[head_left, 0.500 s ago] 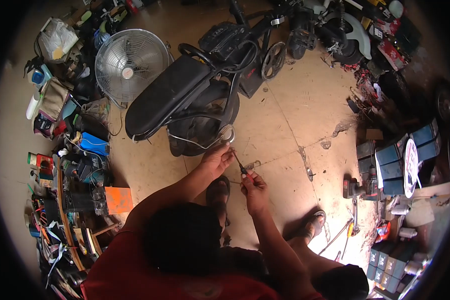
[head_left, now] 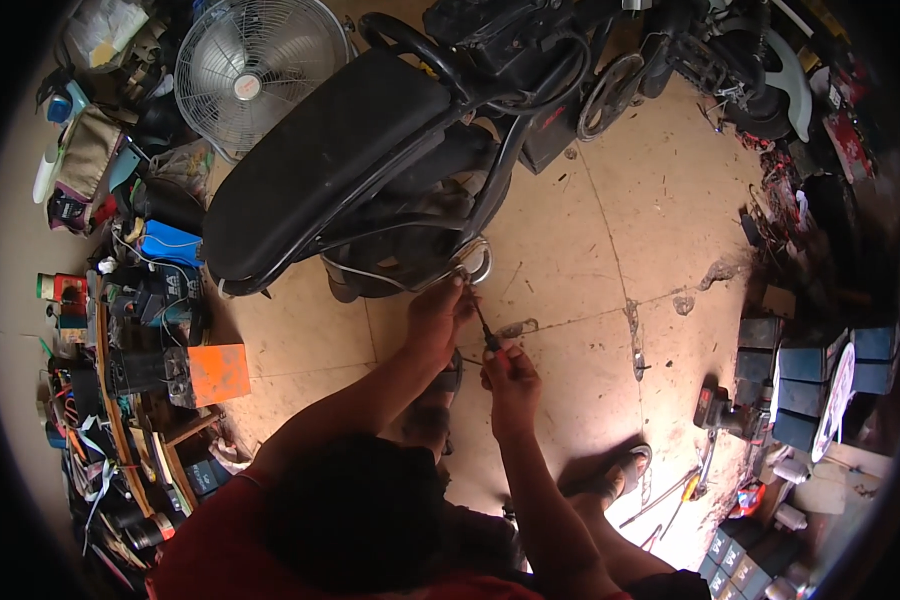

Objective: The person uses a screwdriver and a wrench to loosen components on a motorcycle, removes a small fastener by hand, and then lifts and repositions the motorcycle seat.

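A black electric bike with a long seat stands ahead of me, a silver round part low at its rear with a pale cable running to it. My left hand is closed at that part, fingertips around something small that I cannot make out. My right hand is closed on the handle of a thin screwdriver, whose shaft reaches up toward my left fingertips. Whether its tip touches the part is unclear.
A metal fan stands behind the bike. Along the left lie assorted tools, bags and an orange box. On the right are stacked dark boxes, a drill and loose tools. My sandalled feet rest on the tiled floor.
The view has shifted, so the bike appears larger and higher. My left hand has moved slightly up and right toward the silver part; my right hand still holds the screwdriver.
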Demonstrator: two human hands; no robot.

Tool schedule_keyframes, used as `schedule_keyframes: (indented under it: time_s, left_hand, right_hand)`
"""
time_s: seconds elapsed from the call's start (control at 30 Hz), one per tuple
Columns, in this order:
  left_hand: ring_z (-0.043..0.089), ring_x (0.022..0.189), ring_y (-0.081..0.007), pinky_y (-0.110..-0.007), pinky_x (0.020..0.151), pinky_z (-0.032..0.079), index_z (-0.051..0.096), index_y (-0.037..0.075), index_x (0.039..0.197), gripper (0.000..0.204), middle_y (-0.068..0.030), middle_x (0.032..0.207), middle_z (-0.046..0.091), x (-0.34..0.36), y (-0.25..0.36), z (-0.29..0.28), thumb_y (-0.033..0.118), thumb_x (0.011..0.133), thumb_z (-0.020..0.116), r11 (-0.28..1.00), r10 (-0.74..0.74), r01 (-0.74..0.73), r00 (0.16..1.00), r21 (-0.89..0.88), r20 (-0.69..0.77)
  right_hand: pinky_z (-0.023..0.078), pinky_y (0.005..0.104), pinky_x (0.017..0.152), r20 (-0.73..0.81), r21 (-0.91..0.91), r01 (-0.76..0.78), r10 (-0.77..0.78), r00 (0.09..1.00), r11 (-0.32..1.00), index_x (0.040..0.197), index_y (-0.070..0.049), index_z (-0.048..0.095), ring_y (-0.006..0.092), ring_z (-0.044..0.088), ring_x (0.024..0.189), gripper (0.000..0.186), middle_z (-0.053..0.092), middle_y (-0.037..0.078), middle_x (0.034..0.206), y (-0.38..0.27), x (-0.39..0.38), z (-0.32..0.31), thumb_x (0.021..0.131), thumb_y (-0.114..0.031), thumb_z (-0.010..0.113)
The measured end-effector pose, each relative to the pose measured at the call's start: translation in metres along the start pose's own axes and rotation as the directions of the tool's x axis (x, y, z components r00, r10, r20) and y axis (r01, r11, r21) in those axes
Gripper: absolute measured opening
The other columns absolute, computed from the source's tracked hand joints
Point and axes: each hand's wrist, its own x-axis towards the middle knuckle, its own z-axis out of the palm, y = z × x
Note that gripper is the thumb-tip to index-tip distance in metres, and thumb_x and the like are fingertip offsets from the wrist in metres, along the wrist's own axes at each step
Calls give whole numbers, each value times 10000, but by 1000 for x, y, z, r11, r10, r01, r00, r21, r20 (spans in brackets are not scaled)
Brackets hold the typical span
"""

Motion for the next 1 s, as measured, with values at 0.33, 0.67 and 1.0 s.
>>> schedule_keyframes:
  time_s: [0.33, 0.67, 1.0]
  left_hand:
    - [701, 897, -162, -288, 744, 550, 666, 105, 1092, 230, -14, 954, 714, 4, 4, 7, 301, 993, 734, 996, -84, 79, 987, -37, -138]
    - [711, 784, -184, -257, 567, 543, 656, 78, 1088, 262, -73, 882, 701, 14, 6, 3, 305, 987, 739, 997, -70, 73, 982, 9, -178]
    - [717, 930, -194, -297, 732, 582, 673, 97, 1121, 190, -43, 986, 715, 7, 10, -1, 247, 1008, 701, 997, -77, 74, 994, -32, -83]
  right_hand:
    - [437, 218, 613, 13, -33, -14, 14, 1000, 999, 1145, -28, 683, 60, 546, 690, 194, 655, -17, 865, -10, 5, 3, 971, -103, 727]
    - [437, 231, 614, 16, -28, -51, 51, 999, 998, 1114, -48, 669, 73, 546, 680, 157, 628, -22, 839, -13, 5, 8, 973, -91, 723]
    - [438, 222, 621, 38, -4, -57, 57, 998, 998, 1137, -10, 714, 59, 545, 689, 197, 655, -15, 847, -9, 14, 1, 966, -107, 727]
